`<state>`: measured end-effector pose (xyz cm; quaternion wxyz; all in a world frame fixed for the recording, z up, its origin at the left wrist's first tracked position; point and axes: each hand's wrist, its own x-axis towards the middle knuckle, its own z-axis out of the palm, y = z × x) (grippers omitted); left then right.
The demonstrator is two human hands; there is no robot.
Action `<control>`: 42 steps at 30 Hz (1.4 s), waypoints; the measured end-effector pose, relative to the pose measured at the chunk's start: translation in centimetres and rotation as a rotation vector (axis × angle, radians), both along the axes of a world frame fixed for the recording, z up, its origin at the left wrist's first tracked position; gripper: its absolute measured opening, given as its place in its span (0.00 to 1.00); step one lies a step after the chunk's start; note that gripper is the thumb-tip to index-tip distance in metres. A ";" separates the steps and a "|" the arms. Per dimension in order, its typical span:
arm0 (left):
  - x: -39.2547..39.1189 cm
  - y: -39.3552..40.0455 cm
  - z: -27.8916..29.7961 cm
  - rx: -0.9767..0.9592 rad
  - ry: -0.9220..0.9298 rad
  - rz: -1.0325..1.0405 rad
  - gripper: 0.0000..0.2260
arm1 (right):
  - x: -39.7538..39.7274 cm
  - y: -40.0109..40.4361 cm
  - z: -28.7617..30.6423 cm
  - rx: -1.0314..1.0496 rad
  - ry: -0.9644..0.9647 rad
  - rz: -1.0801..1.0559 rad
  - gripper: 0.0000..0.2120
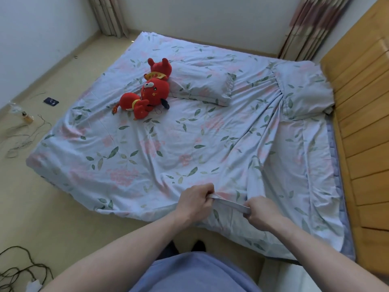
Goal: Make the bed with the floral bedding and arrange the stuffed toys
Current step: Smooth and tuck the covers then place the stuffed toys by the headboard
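A pale blue floral quilt (172, 144) covers the low bed, wrinkled toward the right. My left hand (194, 202) and my right hand (260, 211) both grip its near edge, a strip of fabric stretched between them. Two red stuffed toys lie on the far left part: a larger one (154, 90) and a smaller one (134, 104) touching it. A floral pillow (202, 85) lies beside the toys. A second floral pillow (305, 89) sits at the far right by the headboard.
A wooden headboard (362, 123) runs along the bed's right side. Curtains (311, 28) hang at the back. On the floor to the left lie a dark phone (51, 101), loose strings (23, 135) and a small bottle (27, 118). Dark cord (21, 268) lies at the bottom left.
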<state>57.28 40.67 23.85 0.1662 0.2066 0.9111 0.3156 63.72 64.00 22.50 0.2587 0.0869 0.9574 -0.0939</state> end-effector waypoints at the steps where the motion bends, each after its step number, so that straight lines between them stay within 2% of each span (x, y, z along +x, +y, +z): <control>1: 0.0 -0.1 0.0 0.028 -0.012 0.014 0.02 | 0.6 0.9 -0.6 0.028 -0.014 -0.025 0.08; 4: 0.0 -1.2 -0.2 0.104 -0.103 0.030 0.05 | 2.6 3.5 -1.3 0.087 0.007 -0.049 0.09; 7: 0.0 -2.6 -0.9 0.123 -0.181 -0.016 0.09 | 3.6 5.5 -0.5 -0.073 0.050 -0.219 0.05; 8: 0.1 -2.9 -1.2 0.125 -0.205 -0.033 0.11 | 3.9 5.7 0.0 -0.124 0.103 -0.302 0.04; 11: 0.0 -3.2 -2.3 0.106 -0.286 -0.072 0.14 | 4.4 5.7 1.5 -0.159 0.288 -0.458 0.12; 14: -0.4 -2.9 -3.2 0.034 -0.335 -0.103 0.16 | 4.5 5.5 3.3 -0.162 0.446 -0.459 0.15; 19: -1.2 -1.3 -3.2 -0.160 -0.370 -0.395 0.19 | 4.9 6.3 6.3 -0.130 0.712 -0.511 0.18; 21: -1.7 -0.5 -2.9 -0.221 -0.353 -0.522 0.17 | 5.0 6.1 7.7 -0.134 0.803 -0.575 0.15; 24: -2.7 0.6 -2.6 -0.234 -0.462 -0.645 0.09 | 4.8 5.8 8.6 -0.183 0.903 -0.741 0.12; 27: -3.8 2.4 -1.6 -0.252 -0.533 -0.749 0.10 | 5.0 6.0 8.3 -0.245 0.907 -0.963 0.14; 29: -5.1 4.3 -0.8 -0.284 -0.476 -0.777 0.10 | 5.7 6.3 8.1 -0.266 0.903 -0.973 0.14; 32: -7.2 7.4 1.0 -0.193 -0.352 -0.682 0.10 | 6.3 6.4 8.6 -0.243 0.857 -0.777 0.11; 35: -6.2 11.7 3.7 -0.022 -0.322 -0.640 0.20 | 6.5 7.1 9.0 -0.251 0.815 -0.645 0.10; 37: -4.2 14.8 5.3 -0.016 -0.171 -0.704 0.27 | 6.2 8.1 9.3 -0.250 0.768 -0.599 0.08; 38: -3.3 16.2 5.4 -0.036 -0.058 -0.726 0.26 | 5.9 8.4 9.5 -0.251 0.741 -0.582 0.07; 40: -2.0 18.7 5.1 -0.070 0.138 -0.754 0.17 | 5.7 9.4 9.6 -0.261 0.701 -0.565 0.05; 41: -1.5 20.2 4.8 -0.066 0.190 -0.729 0.12 | 6.0 10.5 9.4 -0.272 0.682 -0.564 0.04; 42: -1.4 20.3 4.4 -0.054 0.209 -0.694 0.11 | 6.2 10.5 9.4 -0.298 0.646 -0.573 0.03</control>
